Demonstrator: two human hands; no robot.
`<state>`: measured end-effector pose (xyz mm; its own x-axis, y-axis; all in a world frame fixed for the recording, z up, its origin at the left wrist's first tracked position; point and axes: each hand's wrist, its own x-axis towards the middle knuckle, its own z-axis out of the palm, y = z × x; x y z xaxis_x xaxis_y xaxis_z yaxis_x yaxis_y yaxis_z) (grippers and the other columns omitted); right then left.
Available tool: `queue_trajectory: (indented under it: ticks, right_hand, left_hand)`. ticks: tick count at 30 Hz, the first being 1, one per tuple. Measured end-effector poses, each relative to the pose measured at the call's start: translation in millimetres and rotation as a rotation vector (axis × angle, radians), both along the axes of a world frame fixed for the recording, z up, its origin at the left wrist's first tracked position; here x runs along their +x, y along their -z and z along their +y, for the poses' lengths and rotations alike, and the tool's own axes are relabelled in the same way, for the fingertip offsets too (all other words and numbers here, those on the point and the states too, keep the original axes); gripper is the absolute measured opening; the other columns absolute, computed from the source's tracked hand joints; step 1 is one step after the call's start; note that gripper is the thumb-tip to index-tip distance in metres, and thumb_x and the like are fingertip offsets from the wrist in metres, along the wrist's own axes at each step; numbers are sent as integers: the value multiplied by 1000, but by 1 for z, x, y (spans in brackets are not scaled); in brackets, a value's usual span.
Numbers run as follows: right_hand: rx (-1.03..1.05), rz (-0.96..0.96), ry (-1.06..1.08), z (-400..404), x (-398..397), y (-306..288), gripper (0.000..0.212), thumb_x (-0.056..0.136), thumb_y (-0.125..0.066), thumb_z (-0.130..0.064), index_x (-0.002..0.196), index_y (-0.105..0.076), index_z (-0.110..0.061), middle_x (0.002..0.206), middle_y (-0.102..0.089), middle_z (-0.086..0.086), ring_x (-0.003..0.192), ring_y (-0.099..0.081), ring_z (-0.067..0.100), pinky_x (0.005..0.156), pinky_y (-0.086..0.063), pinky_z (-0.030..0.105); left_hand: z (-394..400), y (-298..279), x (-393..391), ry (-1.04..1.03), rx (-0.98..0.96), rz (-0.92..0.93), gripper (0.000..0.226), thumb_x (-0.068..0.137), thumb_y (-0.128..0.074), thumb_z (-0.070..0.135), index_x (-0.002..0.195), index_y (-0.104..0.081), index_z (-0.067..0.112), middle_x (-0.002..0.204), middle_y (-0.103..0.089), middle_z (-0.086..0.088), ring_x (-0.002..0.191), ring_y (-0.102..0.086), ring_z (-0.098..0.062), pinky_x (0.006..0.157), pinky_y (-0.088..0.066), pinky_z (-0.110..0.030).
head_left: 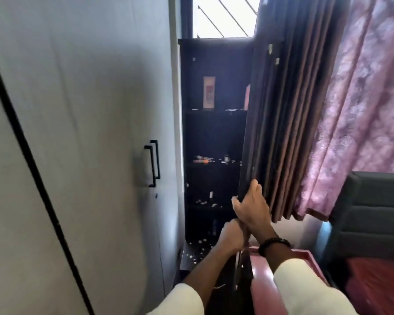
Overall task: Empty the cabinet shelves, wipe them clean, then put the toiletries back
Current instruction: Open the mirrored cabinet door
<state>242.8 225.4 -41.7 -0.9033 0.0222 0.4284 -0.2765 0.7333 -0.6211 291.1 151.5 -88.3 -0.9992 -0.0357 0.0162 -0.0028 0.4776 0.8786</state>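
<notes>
Head view: we're gripping the edge of the cabinet door with our right hand, fingers wrapped round it – likely holding it clear for access to the shelves. Our left hand is curling low beside the right wrist; can't tell what it's holding, if anything. Toiletries – a tall box up top, small bits mid-shelf – are sitting inside the dark cabinet, so emptying isn't finished.
</notes>
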Motion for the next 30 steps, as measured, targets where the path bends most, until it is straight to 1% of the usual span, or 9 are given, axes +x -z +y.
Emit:
queue_trajectory:
  ticks: [2,3,6,9,14,17,20,26,30]
  right_hand:
    - [6,-3,21,22,6,-1,51,86,-61,-32,126,-34,-13,119,-45,8,96,-60,33,72,-46,37]
    - [-3,-10,33,34,9,-2,52,87,-60,-32,128,-34,-14,120,-46,7,97,-61,32,77,-51,41]
    - [-41,-36,56,68,15,-3,52,86,-58,-29,132,-38,-17,124,-50,6,105,-59,29,90,-51,46]
    - [-64,-35,99,104,11,-1,51,86,-59,-28,133,-42,-16,126,-56,6,113,-57,28,96,-48,41]
    - [-95,-49,154,150,6,-7,43,88,-67,-19,128,-52,-14,116,-67,5,108,-61,25,82,-39,21]
    - [-73,8,122,148,5,-3,44,88,-67,-17,129,-52,-16,117,-66,1,108,-60,21,83,-37,19]
    - [-85,38,114,145,-4,9,46,89,-65,-19,132,-49,-17,120,-64,1,109,-59,23,86,-40,22]
    - [-155,98,119,146,-11,18,42,89,-66,-18,129,-51,-17,107,-58,-9,99,-56,12,82,-36,17]
    - [-162,66,138,144,-12,22,45,89,-65,-28,130,-47,-24,110,-61,-7,100,-59,14,82,-43,25]
  left_hand:
    - [5,-8,0,32,-129,76,20,87,-52,17,91,-70,9,88,-72,-8,78,-68,-21,70,-59,-34]
    - [9,-9,-2,40,-153,104,17,87,-53,20,87,-69,13,84,-72,-4,75,-68,-19,70,-58,-35]
    - [21,-16,-11,37,-147,211,17,90,-55,20,103,-65,26,96,-68,9,86,-66,-7,79,-57,-29]
    - [37,-14,-33,103,-212,243,38,90,-56,22,127,-55,31,124,-58,8,110,-60,-11,95,-51,-28]
    - [75,-15,-55,199,-305,251,51,90,-55,23,139,-45,29,143,-44,4,127,-50,-21,109,-41,-38]
    - [92,-11,-66,206,-293,237,56,91,-55,17,143,-38,24,145,-42,1,129,-48,-24,109,-40,-41]
    - [99,-6,-73,179,-200,228,53,89,-54,17,139,-38,25,136,-48,2,121,-54,-22,104,-45,-41]
    - [93,0,-78,182,-185,240,49,90,-53,25,137,-40,30,134,-50,3,118,-57,-21,101,-48,-38]
    - [87,1,-78,200,-170,203,51,89,-52,25,138,-38,34,137,-47,4,119,-56,-21,102,-48,-39]
